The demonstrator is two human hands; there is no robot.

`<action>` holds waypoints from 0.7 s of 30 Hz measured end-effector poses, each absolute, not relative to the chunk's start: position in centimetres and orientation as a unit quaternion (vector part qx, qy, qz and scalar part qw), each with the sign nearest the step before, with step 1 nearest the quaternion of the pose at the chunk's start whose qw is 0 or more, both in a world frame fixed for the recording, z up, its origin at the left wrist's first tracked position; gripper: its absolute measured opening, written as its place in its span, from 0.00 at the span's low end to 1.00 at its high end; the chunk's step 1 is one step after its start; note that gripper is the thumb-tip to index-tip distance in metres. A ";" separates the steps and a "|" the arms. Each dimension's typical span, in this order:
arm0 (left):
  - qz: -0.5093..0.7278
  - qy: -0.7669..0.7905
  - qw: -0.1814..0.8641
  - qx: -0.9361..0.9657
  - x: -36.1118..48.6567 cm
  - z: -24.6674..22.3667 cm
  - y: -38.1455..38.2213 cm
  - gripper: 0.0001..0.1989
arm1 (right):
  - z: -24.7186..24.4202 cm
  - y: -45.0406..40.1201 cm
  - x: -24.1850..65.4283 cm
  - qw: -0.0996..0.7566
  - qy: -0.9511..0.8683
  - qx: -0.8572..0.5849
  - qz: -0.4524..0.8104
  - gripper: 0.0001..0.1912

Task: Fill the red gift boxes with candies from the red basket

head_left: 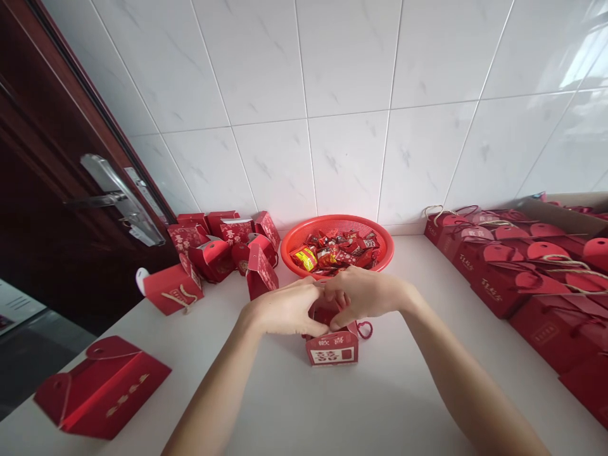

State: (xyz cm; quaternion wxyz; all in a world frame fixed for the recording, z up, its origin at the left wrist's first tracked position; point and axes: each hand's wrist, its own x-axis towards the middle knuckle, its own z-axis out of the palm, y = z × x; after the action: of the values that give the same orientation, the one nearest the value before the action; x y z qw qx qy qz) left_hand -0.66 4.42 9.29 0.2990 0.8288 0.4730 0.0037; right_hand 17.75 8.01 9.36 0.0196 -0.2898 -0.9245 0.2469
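A small red candy box (331,356) with pale lettering stands on the white table in front of me, its top open. My left hand (287,308) grips its left side, thumb at the near edge and fingers toward the far edge. From the other side my right hand (365,294) is closed on the box's upper edge, with its fingertips close to those of the left. A red cord loop (365,329) sticks out at the box's right. Both hands partly cover the box's far side and inside. Just beyond them sits a red plastic basket (387,250) of wrapped candies (339,250).
Several red boxes (213,259) stand at the back left, and a larger red box (107,389) lies at the front left. Rows of red boxes with rope handles (503,269) line the right. A tiled wall (349,158) closes the back; a dark door (52,145) is at left.
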 end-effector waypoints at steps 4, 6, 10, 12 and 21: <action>-0.015 0.493 0.274 0.826 -0.7 9.7 4.3 0.15 | 9.6 8.3 18.0 0.004 -0.918 -0.281 0.280 0.13; -0.020 0.493 0.271 0.827 -0.7 9.9 4.3 0.19 | 9.6 8.6 18.1 -0.006 -0.914 -0.274 0.298 0.15; -0.016 0.480 0.292 0.827 -0.7 10.0 4.3 0.23 | 9.1 9.1 17.9 -0.017 -0.907 -0.283 0.310 0.16; -0.019 0.481 0.303 0.823 -0.6 10.0 4.3 0.25 | 8.9 9.2 17.6 -0.021 -0.907 -0.299 0.295 0.14; 0.005 0.453 0.317 0.833 -0.8 9.8 4.7 0.29 | 9.4 8.7 18.1 -0.051 -0.915 -0.262 0.302 0.16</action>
State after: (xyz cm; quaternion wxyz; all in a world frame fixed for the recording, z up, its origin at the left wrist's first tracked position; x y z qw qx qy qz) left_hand -0.82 4.67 9.81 0.3170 0.8331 0.4532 0.0050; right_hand 18.14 8.75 9.38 -0.0514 -0.2619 -0.9151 0.3023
